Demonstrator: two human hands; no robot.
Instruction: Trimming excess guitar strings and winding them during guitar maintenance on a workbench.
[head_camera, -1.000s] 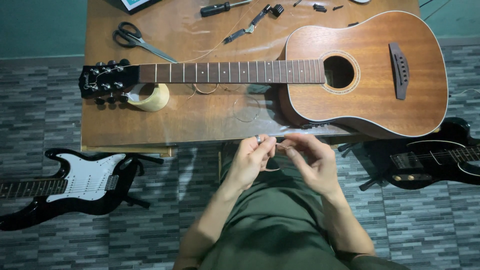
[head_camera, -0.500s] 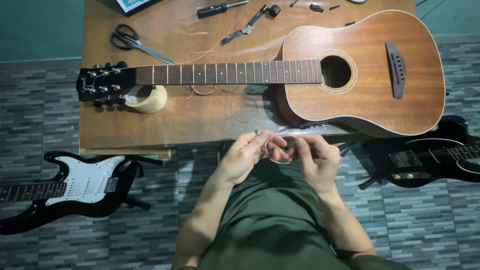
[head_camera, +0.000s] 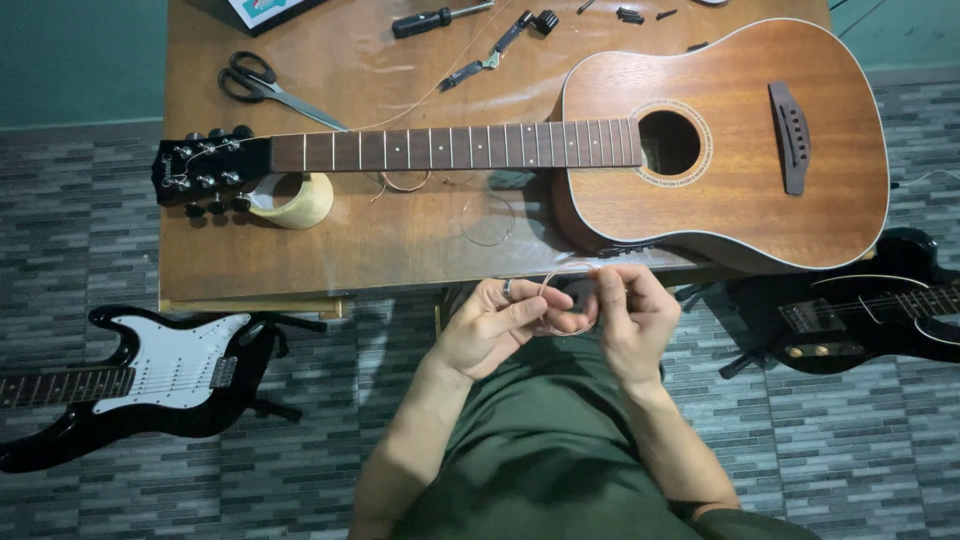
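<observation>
Beyond the hands, an acoustic guitar (head_camera: 720, 150) lies across the table (head_camera: 300, 260). Left hand (head_camera: 495, 325) and right hand (head_camera: 632, 318) meet just off the table's near edge, both pinching a thin, pale, coiled string (head_camera: 560, 300) looped between their fingertips.

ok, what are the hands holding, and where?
A coiled guitar string. Left hand and right hand pinch the thin loop at opposite sides with their fingertips.
</observation>
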